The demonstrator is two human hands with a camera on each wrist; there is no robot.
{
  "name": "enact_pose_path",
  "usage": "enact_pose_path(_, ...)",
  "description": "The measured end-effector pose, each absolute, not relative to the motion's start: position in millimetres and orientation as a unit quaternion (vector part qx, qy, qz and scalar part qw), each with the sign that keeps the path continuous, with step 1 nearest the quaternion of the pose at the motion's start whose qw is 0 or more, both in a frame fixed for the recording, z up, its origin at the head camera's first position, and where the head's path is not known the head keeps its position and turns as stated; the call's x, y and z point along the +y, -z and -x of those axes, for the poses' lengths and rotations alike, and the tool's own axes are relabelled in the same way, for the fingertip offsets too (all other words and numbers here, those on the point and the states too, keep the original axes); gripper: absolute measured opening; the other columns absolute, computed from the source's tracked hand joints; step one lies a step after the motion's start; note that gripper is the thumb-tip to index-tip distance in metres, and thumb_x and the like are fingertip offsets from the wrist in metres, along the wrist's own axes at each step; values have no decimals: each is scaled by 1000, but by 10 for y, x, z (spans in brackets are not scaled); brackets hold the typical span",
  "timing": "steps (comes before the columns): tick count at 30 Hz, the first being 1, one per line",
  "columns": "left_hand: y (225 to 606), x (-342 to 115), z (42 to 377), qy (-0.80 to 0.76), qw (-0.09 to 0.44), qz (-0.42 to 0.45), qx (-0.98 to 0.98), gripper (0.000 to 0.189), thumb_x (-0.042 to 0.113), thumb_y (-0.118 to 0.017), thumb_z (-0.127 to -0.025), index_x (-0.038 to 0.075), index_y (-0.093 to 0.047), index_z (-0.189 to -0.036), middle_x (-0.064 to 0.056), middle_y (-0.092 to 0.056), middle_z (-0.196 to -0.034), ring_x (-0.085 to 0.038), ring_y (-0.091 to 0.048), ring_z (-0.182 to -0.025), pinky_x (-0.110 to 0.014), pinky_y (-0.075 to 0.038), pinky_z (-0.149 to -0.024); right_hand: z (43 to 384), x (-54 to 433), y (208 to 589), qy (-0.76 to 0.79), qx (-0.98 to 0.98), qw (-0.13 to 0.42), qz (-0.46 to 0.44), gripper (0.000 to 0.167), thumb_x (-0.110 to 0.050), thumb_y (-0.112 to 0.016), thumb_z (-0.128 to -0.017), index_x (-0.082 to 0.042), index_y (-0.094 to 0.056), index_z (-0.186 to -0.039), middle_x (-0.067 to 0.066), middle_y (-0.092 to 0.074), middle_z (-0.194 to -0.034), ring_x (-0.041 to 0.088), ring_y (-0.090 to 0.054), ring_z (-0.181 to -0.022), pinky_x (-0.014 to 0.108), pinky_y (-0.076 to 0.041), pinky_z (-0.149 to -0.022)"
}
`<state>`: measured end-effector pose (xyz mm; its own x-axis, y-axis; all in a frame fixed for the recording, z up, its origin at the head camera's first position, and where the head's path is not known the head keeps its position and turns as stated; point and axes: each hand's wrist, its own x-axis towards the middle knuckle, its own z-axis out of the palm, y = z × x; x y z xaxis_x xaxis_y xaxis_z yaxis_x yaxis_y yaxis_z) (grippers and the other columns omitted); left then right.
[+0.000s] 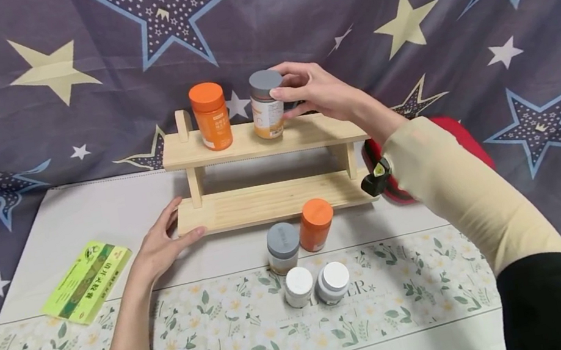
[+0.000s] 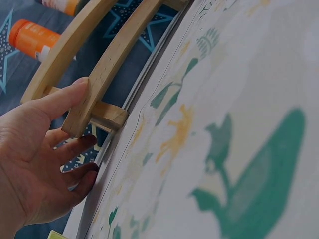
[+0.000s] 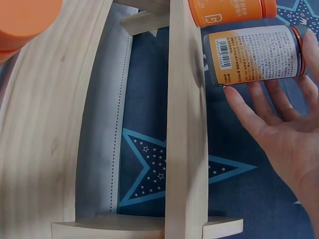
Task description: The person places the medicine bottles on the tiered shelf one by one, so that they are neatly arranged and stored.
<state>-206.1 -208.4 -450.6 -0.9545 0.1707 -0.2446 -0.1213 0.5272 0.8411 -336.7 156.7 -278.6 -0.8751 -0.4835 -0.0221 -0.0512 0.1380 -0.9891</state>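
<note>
A two-tier wooden shelf (image 1: 274, 201) stands on the table. My right hand (image 1: 319, 91) holds a grey-capped pill bottle (image 1: 267, 112) by its upper part, at the upper tier. The bottle has a white and orange label, seen up close in the right wrist view (image 3: 254, 55). Just left of it an orange pill bottle (image 1: 211, 117) is upright on the same tier. My left hand (image 1: 158, 245) grips the left end of the lower board, thumb over the wood (image 2: 94, 84) and the other fingers beyond its end, partly hidden.
In front of the shelf stand another grey-capped bottle (image 1: 283, 247), another orange bottle (image 1: 317, 224) and two small white bottles (image 1: 298, 286). A green box (image 1: 88, 281) lies at left. Something red (image 1: 466, 140) sits behind my right forearm. A star-patterned curtain (image 1: 287, 13) hangs behind.
</note>
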Motion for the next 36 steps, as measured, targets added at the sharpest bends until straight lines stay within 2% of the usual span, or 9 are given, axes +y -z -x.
enact_pose_path(7,4501,-2090,2056,-485,148,-17,862,108,50,-77,-90,25,-7,-168,-18,-21,-172,-42,-17,-160,-59,-18,-131,3396,1572,2851,631,738,166,172,38,-13,-69,-99,-15,-62,-136,9,-66,-118,26,-64,-115,41,-65,-90)
enact_pose_path(15,4500,-2091,2056,-485,148,-16,861,109,50,-77,-89,26,-6,-168,-17,-20,-172,-41,-17,-160,-60,-18,-131,3407,1568,2934,644,727,166,168,38,-10,-68,-99,-13,-61,-136,9,-67,-117,27,-64,-114,49,-64,-93)
enact_pose_path(23,4498,-2102,2066,-484,149,-14,862,109,50,-77,-89,25,-6,-168,-17,-20,-172,-42,-16,-160,-59,-18,-131,3412,1558,2947,651,722,169,165,42,-11,-67,-99,-14,-60,-140,9,-65,-118,26,-63,-117,45,-65,-91)
enact_pose_path(31,4491,-2093,2066,-487,147,-17,860,109,49,-77,-90,24,-6,-168,-18,-20,-172,-42,-17,-160,-59,-18,-131,3369,1633,2983,654,721,159,162,53,-16,-67,-100,-20,-51,-150,9,-59,-128,26,-60,-125,57,-53,-110)
enact_pose_path(36,4493,-2075,2067,-487,149,-16,860,109,49,-77,-90,24,-5,-168,-17,-19,-173,-42,-17,-160,-59,-18,-131,3271,1771,3041,692,690,142,158,51,-20,-62,-103,-17,-47,-151,11,-57,-136,33,-58,-132,58,-51,-111)
